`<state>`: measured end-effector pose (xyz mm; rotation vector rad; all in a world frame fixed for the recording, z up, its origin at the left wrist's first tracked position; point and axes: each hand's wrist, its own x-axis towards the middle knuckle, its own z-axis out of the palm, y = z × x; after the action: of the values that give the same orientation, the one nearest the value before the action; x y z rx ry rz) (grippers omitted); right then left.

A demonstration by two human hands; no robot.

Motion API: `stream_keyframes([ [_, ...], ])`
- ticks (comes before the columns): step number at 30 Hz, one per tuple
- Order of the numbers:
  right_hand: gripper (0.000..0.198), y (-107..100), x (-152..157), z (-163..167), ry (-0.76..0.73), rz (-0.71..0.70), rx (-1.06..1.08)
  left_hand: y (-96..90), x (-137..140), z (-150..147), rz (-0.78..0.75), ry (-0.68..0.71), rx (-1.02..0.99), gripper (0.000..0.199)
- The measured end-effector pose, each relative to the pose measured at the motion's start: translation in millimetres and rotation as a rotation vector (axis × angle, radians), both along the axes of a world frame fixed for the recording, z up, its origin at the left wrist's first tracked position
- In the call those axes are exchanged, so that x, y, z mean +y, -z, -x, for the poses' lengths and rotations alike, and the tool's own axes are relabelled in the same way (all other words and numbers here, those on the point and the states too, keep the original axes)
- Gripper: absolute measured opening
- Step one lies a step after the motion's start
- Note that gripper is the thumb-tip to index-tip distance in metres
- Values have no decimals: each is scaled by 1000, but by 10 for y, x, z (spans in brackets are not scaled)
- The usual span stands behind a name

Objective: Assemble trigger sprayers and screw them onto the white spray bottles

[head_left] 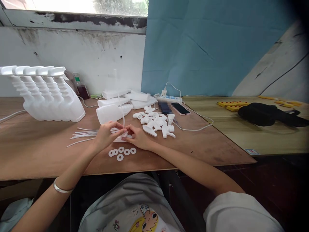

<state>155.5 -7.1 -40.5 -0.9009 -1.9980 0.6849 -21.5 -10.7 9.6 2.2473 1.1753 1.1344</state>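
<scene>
In the head view my left hand [109, 132] and my right hand [138, 137] meet over the table, both closed around a white trigger sprayer head [118, 139]. A thin white dip tube [124, 120] rises upright from it between my fingertips. My fingers partly hide the head and the tube's lower end. Just below my hands lie several flat white washers [120, 157]. Loose white tubes [83, 133] lie beside my left hand, their right ends hidden behind it. To the right of my right hand is a pile of white trigger sprayer heads [154, 121].
White bottles [51, 100] stand in a row at the left; more white bottles [112, 112] lie behind my hands. A dark bottle [82, 90] stands near the wall. A phone [181, 109], power strip [172, 98] and cable lie at right. A black object [258, 114] lies farther right.
</scene>
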Motion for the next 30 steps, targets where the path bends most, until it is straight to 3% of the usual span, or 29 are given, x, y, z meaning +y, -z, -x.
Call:
stream_keyframes([
  [4,51,-4,113,-45,130,81,295,-298,300,188,-106,-268,-127,39],
  [6,51,-36,169,-89,211,79,400,-341,534,351,-104,-447,-81,50],
  [9,38,-111,227,-172,358,20,451,-196,870,608,165,-588,-33,63],
  [12,31,-175,260,-246,413,-2,491,65,1085,767,439,-446,-129,65],
  [16,31,-233,288,-303,384,101,633,245,1149,774,494,-335,-244,65],
  [19,41,-296,311,-338,326,206,809,186,1075,731,448,-387,-307,61],
  [24,37,-414,402,-480,418,180,1061,11,958,775,322,-488,-556,52],
  [30,29,-452,523,-708,472,281,1262,28,1034,926,375,-475,-977,40],
])
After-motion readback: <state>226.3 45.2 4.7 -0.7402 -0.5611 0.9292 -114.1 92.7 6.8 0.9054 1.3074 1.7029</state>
